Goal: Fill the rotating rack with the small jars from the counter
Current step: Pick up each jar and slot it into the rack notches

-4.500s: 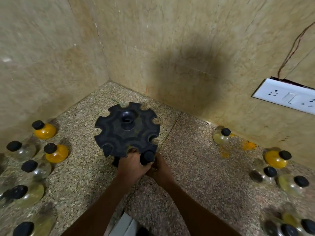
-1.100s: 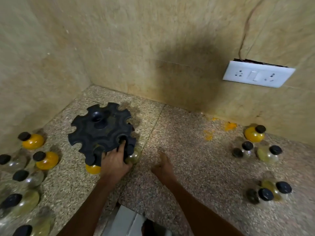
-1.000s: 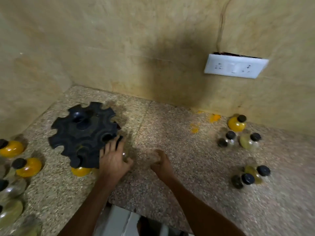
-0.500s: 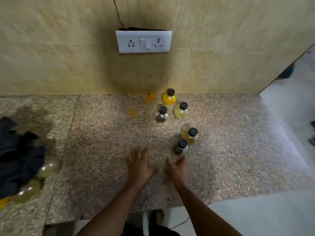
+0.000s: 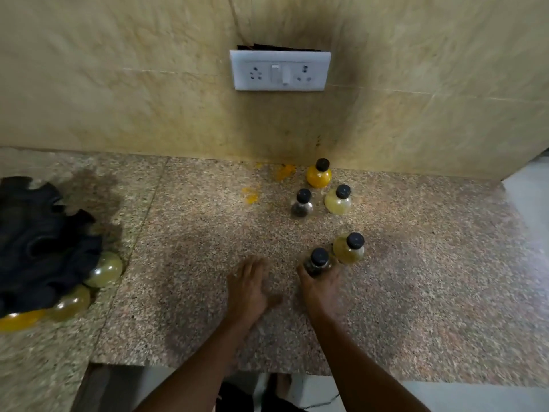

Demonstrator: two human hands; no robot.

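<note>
The black rotating rack [image 5: 44, 248] sits blurred at the left edge, with three jars [image 5: 105, 270] hanging in its near slots. Several small black-capped jars stand on the granite counter [image 5: 193, 233] at the right: an orange one [image 5: 318, 175], a dark one [image 5: 301, 203], a pale yellow one [image 5: 338, 200] and a yellow-green one [image 5: 349, 249]. My right hand [image 5: 322, 288] has thumb and fingers around the base of the nearest dark jar [image 5: 318, 263]. My left hand [image 5: 249, 286] lies flat on the counter beside it, fingers apart, holding nothing.
A white socket plate [image 5: 280, 71] is on the back wall above the jars. Yellow powder stains [image 5: 285, 169] mark the counter near the wall. The counter's front edge [image 5: 208, 365] runs just under my forearms, and the counter ends at the right by pale floor [image 5: 528, 197].
The view swung right, away from the rack toward the right-hand jars. My left hand let go of the rack. My right hand moved forward onto the nearest dark jar.
</note>
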